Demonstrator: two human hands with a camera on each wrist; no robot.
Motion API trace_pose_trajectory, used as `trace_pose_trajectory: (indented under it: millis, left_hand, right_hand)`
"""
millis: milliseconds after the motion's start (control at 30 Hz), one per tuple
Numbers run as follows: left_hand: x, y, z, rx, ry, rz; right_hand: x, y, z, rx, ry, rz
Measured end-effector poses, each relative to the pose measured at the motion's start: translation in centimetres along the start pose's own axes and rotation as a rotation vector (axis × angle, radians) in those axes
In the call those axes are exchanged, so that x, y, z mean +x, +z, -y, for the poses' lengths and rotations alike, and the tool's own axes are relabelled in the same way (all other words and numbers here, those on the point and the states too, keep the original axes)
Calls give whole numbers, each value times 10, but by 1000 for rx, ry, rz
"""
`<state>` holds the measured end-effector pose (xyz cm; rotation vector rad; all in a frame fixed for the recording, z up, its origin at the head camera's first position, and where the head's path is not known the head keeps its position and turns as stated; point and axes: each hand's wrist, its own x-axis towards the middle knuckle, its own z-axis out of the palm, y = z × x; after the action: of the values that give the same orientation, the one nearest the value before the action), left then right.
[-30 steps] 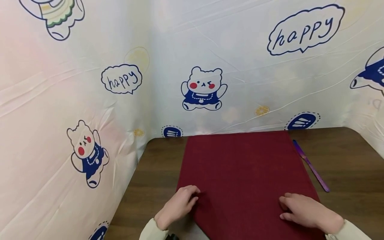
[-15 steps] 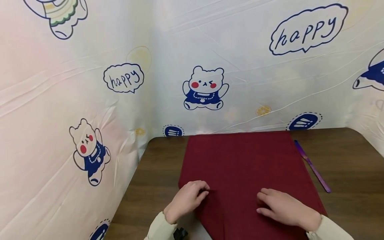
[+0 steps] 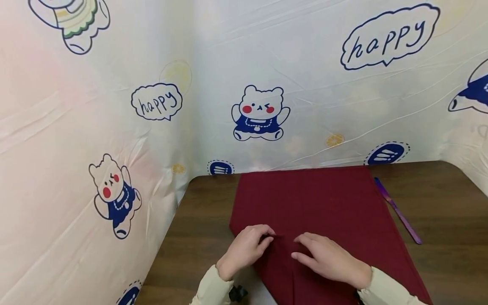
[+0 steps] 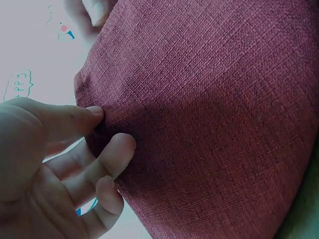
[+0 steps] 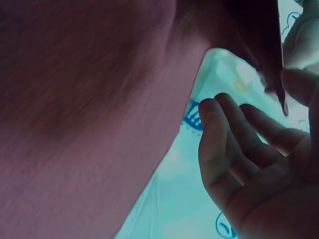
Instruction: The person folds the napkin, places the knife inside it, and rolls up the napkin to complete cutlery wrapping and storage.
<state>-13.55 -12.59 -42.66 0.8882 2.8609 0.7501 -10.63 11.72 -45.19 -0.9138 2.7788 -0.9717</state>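
Observation:
A dark red cloth (image 3: 312,199) lies over the wooden table, its left front part folded inward into a flap. My left hand (image 3: 248,248) pinches the tip of that flap between thumb and fingers. The left wrist view shows the thumb (image 4: 92,115) at the edge of the woven cloth (image 4: 209,99). Close to the right of it is my right hand (image 3: 329,258), fingers slightly bent and spread from the thumb. In the right wrist view, the fingers of the right hand (image 5: 254,154) curve loosely below a hanging cloth point (image 5: 276,84), with nothing between them.
A purple-blue table knife (image 3: 398,211) lies on the wooden table (image 3: 194,216) beyond the cloth's right edge. Behind and to the left hangs a pale curtain (image 3: 206,84) printed with bears and "happy" bubbles.
My left hand has moved rightward and slightly away from me, drawing the cloth's left front corner inward. The right hand has come left across the cloth, up close to the left hand.

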Motion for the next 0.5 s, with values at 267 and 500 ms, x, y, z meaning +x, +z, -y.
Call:
trace_pose_trajectory:
  millis: [267, 500]
  left_hand:
    - [5, 4, -4, -22, -21, -22]
    - [10, 5, -2, -2, 1, -48]
  right_hand:
    - [13, 12, 7, 69, -29, -20]
    - [17, 9, 10, 72, -48, -61]
